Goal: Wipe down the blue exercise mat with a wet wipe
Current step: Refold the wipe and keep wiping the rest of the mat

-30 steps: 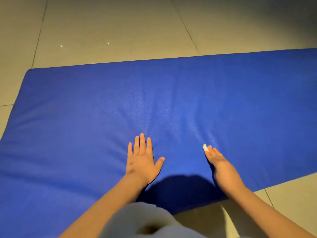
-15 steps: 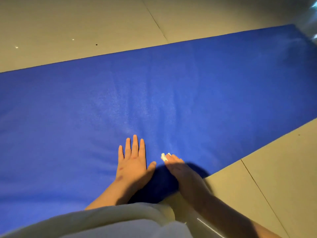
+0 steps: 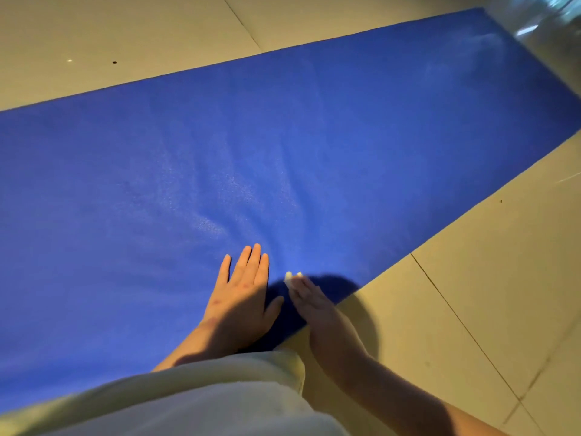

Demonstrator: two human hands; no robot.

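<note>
The blue exercise mat [image 3: 283, 152] lies spread on the tiled floor and fills most of the view. My left hand [image 3: 242, 297] rests flat on it near its front edge, fingers straight and spread. Just to the right, my right hand [image 3: 314, 306] lies with straight fingers pressing a small white wet wipe [image 3: 290, 275] onto the mat. Only a small bit of the wipe shows beyond the fingertips. The two hands are almost touching. A dark shadow falls on the mat around the right hand.
Beige floor tiles [image 3: 456, 309] with grout lines surround the mat. My pale clothing [image 3: 204, 404] fills the bottom of the view. A shiny, blurred object [image 3: 553, 23] sits at the mat's far right end.
My right hand has slid the wipe leftward across the mat, ending close beside my left hand. My view has swung to the right, bringing the mat's far end into sight.
</note>
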